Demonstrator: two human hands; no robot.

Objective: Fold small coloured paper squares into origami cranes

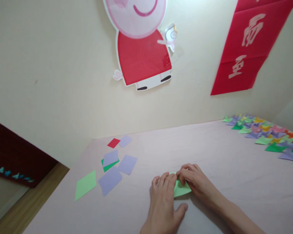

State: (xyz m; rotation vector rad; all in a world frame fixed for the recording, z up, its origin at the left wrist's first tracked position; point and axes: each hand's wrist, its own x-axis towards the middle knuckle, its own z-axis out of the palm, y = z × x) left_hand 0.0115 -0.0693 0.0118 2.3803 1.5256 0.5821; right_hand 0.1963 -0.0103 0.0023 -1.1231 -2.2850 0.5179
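A light green sheet of paper (182, 189) lies on the pale cloth-covered surface between my two hands. My left hand (162, 201) rests over its left part, fingers stretched forward and lying on the paper, with the thumb held apart to the right. At the sheet's far right edge, the fingers of my right hand (194, 180) are bent and pinched together on the paper. Both hands hide much of the sheet, so its folds cannot be made out fully.
Left of my hands lie loose squares: a light green one (86, 185), several lilac ones (110, 180), a dark green one (110, 165) and a red one (113, 143). Rows of folded colourful papers (263, 131) stand far right. Behind rises a wall with a cartoon cutout (144, 58) and red banner (244, 52).
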